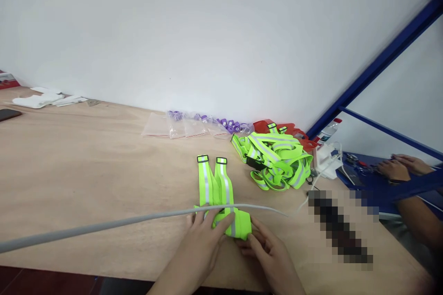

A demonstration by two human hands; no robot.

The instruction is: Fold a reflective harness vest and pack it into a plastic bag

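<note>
A neon-green strap with a silver stripe [206, 183] lies on the wooden table, its two ends with black buckles pointing away from me. Its near part is folded into a bundle. My left hand [202, 239] rests on the bundle's left side, fingers pressed on the fabric. My right hand [268, 249] pinches the bundle's right edge between thumb and fingers; some of its fingers are hidden beneath. Behind to the right is a tangled heap of similar green straps [282, 156].
A grey cable [138, 219] crosses in front of the hands. Clear bags [178, 126] with purple items line the wall. Red bags [263, 126], a bottle [330, 130] and a white box [325, 160] stand right. Another person's hands [398, 169] work beyond a blue frame [380, 53].
</note>
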